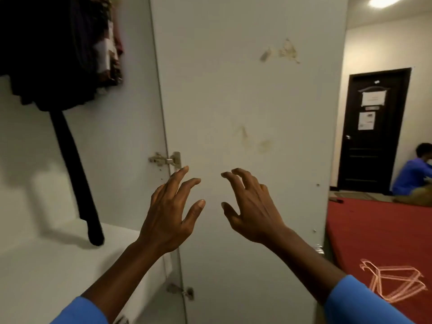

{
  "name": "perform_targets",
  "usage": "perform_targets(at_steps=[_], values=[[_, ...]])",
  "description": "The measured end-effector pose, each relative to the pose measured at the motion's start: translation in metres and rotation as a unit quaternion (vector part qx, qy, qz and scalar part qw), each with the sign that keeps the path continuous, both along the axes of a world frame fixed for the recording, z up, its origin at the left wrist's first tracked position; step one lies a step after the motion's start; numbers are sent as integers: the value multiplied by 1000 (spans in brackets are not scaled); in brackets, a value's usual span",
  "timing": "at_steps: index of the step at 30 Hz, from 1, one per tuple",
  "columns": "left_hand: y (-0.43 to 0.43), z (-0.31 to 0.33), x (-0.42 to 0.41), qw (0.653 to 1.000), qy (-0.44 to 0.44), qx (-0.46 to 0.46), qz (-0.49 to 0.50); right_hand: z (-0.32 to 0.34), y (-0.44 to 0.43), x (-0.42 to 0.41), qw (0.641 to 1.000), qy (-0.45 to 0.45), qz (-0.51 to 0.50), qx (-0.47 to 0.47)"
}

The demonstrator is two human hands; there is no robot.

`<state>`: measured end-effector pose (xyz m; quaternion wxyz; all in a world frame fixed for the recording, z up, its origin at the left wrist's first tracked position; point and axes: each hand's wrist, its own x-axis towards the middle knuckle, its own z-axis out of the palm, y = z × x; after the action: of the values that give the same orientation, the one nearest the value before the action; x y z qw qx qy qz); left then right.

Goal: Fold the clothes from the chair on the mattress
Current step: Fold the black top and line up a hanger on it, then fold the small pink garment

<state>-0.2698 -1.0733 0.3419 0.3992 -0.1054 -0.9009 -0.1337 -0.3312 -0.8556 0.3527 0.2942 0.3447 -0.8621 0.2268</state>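
Up against the open wardrobe door [245,90] rn, both hands are raised in front of it and holding nothing. Left hand [168,211] has fingers spread w/ a loose curl, right hand [250,206] same deal but a bit more clawed, thumb out. Neither touches the door afaict.

Clothes for the job: can't see the chair or whatever's on it, both out of shot. Only fabric in view is the dark hanging clothes [53,50] up top left inside the wardrobe, w/ a black strap [74,174] dangling below them. Red mattress [374,235] is off to the right, well apart from the hands. It's got some pink hangers [392,281] lying on it and a seated person [411,176] at the far end near a black door [374,136].

Handling guess: garments will prob be light, soft and floppy, so one-hand grabs just bunch them. I'd take each by the shoulders or waistband w/ both hands, then lay it flat on the mattress away from the hangers. Nothing folded there yet imo.
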Motion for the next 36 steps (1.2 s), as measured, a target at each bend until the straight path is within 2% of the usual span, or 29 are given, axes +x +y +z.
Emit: perform_targets(at_steps=[8,13,18,26,32,36], values=[[196,-118,9,989,-121,-3,-80,-141,204,63,989,-119,-87,10],[320,-204,31,964,-228,1,-136,-228,325,119,970,-195,-146,-18],[414,-277,52,931,-313,9,-187,-297,413,172,942,-250,-207,-84],[534,-360,36,871,-427,3,-242,-379,513,191,868,-352,-328,-125],[629,-399,-41,823,-490,-10,-285,-415,589,147,808,-439,-369,-136],[677,-415,-85,795,-520,-5,-311,-417,627,115,763,-484,-393,-169]])
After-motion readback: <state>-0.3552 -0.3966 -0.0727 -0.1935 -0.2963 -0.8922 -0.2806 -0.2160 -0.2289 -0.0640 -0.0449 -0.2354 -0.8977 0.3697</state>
